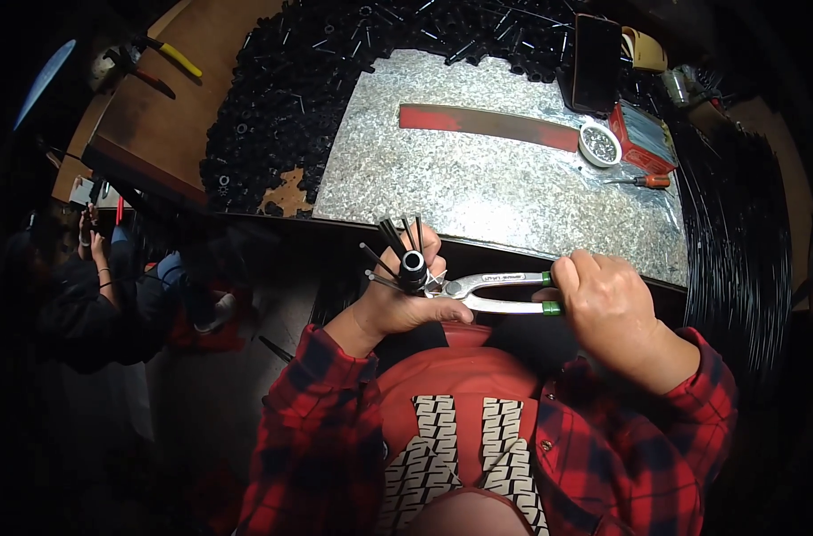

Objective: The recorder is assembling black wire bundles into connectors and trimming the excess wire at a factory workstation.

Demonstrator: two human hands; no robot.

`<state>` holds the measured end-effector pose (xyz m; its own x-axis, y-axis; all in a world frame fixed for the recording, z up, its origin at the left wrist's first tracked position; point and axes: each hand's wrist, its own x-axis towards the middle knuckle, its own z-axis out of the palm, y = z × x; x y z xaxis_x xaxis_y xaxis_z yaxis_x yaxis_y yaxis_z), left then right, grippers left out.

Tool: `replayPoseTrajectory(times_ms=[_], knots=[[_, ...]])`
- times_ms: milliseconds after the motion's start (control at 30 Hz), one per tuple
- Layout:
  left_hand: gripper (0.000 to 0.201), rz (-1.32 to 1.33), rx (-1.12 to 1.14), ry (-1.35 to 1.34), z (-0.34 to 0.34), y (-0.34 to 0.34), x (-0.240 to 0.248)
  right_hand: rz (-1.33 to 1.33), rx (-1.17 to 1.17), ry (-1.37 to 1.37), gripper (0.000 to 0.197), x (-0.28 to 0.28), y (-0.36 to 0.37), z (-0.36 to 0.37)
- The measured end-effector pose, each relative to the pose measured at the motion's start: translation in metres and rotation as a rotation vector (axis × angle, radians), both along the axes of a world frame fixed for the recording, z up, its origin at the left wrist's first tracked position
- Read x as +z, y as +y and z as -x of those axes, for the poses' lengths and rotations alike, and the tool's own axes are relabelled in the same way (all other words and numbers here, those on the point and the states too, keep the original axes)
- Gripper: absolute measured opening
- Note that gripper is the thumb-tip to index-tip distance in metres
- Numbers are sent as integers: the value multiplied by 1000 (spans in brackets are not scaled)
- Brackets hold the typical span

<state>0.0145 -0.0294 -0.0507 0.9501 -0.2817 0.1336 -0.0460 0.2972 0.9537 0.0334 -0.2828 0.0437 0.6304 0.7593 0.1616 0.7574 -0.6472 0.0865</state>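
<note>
Above my lap, my left hand (393, 308) is wrapped round a black hollow fitting (413, 271) with a round open end facing up. Several thin black rods (388, 234) fan out from that fitting, between and past my fingers. My right hand (607, 299) grips the green-tipped handles of a pair of metal end-cutting pincers (506, 279). The pincers lie level, and their jaws meet the side of the fitting, by my left thumb. Exactly what the jaws bite on is too small to make out.
Ahead is a speckled stone-look board (362, 170) carrying a red-brown strip (487, 125), a white bowl (600, 145) of small pieces, a red box (643, 143) and a screwdriver (654, 181). Black parts (272, 98) heap behind it. Long black rods (737, 241) hang right. Someone sits left.
</note>
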Motion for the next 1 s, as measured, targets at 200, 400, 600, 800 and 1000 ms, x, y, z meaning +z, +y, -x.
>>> replayPoseTrajectory(times_ms=[200,400,600,800,1000], knots=[[70,21,-5,-37,-1,1,-4,-6,-10,184,23,-16,-2,-4],[68,228,40,-72,1,5,10,-268,57,638,37,-36,4,-10],[55,240,110,-118,0,20,15,-628,-144,757,35,-29,-1,-4],[52,232,117,-103,7,19,18,-706,119,428,34,-17,4,-19],[52,304,112,-1,12,20,19,-451,60,-184,25,-2,18,-21]])
